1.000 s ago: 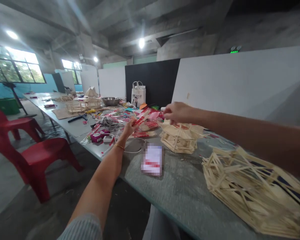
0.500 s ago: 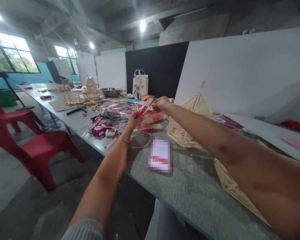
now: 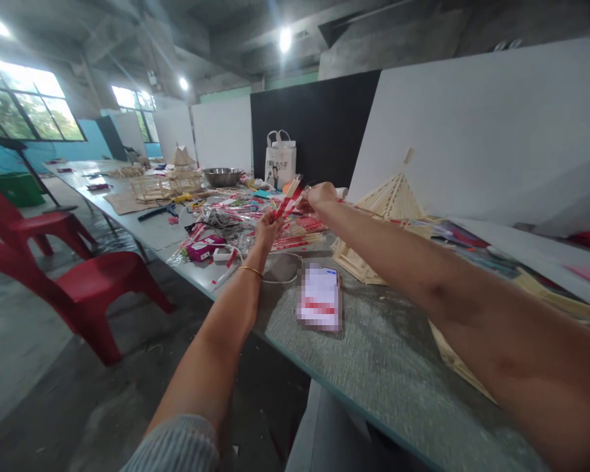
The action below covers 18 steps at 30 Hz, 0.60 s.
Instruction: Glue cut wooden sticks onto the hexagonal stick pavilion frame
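Note:
My left hand (image 3: 268,229) is closed around the lower end of a small bundle of chopsticks (image 3: 288,196) in red-and-clear wrappers, which tilts up and to the right above the cluttered table. Close beside the bundle's upper part, my right hand (image 3: 320,195) has its fingers pinched together. A reddish, shiny strip shows at its fingertips, too blurred to name for certain. Beneath both hands lie more wrapped chopsticks (image 3: 302,236) and crumpled clear plastic. A phone (image 3: 319,298) with a lit, blurred screen lies on the table nearer to me.
Right of my hands stands a model roof (image 3: 391,198) of wooden sticks, partly behind my right forearm. A purple power strip (image 3: 204,248) and white cable lie at left. Farther back are a metal bowl (image 3: 223,176) and a white bag (image 3: 281,162). Red chairs (image 3: 101,278) stand left.
My right hand has shifted slightly off the chopsticks, and the bundle in my left hand stands a little more upright. The whole view has turned slightly.

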### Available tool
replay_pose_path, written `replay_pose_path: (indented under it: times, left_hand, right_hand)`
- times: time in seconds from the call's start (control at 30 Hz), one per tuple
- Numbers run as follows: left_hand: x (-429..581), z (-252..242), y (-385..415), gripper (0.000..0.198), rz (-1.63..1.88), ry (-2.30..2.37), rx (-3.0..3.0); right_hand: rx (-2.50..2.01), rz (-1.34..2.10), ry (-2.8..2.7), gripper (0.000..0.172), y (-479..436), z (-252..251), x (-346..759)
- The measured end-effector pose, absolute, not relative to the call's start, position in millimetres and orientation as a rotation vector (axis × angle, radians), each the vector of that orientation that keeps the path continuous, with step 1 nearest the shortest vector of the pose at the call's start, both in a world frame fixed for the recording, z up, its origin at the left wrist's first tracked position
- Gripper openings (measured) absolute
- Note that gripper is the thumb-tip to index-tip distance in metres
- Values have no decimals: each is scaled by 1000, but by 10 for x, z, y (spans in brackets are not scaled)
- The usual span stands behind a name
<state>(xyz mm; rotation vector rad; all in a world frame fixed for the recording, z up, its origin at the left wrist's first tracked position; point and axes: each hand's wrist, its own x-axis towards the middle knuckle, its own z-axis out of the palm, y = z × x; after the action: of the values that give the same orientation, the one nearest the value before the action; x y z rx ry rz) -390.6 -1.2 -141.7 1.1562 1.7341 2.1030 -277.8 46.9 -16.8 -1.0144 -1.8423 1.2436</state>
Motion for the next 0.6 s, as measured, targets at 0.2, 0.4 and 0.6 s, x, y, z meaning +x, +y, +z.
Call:
replay_pose_path:
  times: [0.2, 0.4, 0.6]
  left_hand:
    - [-4020, -1437, -193, 10, 1925, 2268, 982]
    - [-3767, -1154, -329, 29, 1984, 2355, 1143]
    - [-3070, -675, -441, 50, 1963, 1960, 1567]
  right_hand:
    - [-853, 905, -1716, 22, 583, 395, -2591]
    - [-730, 908, -1732, 6, 535, 827, -2049]
    - [-691, 1134, -1765, 16, 217, 688, -1659]
